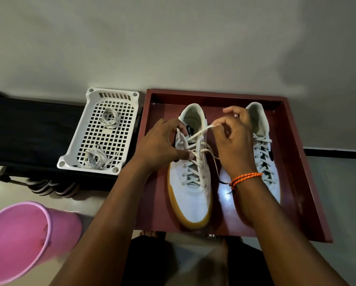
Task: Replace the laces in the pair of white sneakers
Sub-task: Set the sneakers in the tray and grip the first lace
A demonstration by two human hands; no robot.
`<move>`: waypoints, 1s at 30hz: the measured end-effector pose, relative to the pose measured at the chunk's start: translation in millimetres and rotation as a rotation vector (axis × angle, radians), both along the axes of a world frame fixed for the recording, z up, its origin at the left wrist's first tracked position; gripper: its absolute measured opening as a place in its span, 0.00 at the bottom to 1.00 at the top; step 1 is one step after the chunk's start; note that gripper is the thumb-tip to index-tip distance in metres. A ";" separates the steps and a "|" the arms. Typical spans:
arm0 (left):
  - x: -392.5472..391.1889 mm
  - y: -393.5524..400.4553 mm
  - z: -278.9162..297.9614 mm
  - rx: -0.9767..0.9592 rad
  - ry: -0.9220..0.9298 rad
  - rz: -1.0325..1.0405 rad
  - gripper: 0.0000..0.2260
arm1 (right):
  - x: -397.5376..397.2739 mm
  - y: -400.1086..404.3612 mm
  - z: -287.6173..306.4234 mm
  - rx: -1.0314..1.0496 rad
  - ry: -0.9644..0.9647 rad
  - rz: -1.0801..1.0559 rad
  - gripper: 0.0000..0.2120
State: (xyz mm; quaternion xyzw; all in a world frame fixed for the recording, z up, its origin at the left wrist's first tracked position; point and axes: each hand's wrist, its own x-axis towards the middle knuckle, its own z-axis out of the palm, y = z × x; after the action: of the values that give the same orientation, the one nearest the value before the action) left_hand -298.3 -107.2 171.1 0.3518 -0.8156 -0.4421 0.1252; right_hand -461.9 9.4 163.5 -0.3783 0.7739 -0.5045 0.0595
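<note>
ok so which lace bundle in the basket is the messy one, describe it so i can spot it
Find the white basket left of the red tray. Two lace bundles lie in it. The messy one sits at the near end with loose ends trailing; the far bundle is a tidier coil.

No legible text anywhere. The left sneaker (191, 178) carried a small dark tag on its tongue (190, 129) with white marks, too blurred to read. The right sneaker (263, 153) showed part of a dark curved side logo (272, 155), no letters visible. The white basket (102, 129), red tray (296, 162) and pink bin (18, 240) bore no markings.
</note>
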 end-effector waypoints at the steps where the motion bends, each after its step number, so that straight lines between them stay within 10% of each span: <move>1: 0.1 -0.5 -0.5 0.001 -0.003 0.004 0.25 | 3.2 1.0 1.7 0.028 0.015 0.039 0.09; 30: 0.7 -0.9 -0.8 0.007 0.021 -0.024 0.24 | 25.6 -2.8 -9.1 0.183 0.182 0.230 0.06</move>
State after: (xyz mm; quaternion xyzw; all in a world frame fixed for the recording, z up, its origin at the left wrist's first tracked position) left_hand -297.6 -108.2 170.3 0.3379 -0.8167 -0.4502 0.1272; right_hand -436.3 6.6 154.4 -0.5014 0.7704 -0.3856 0.0804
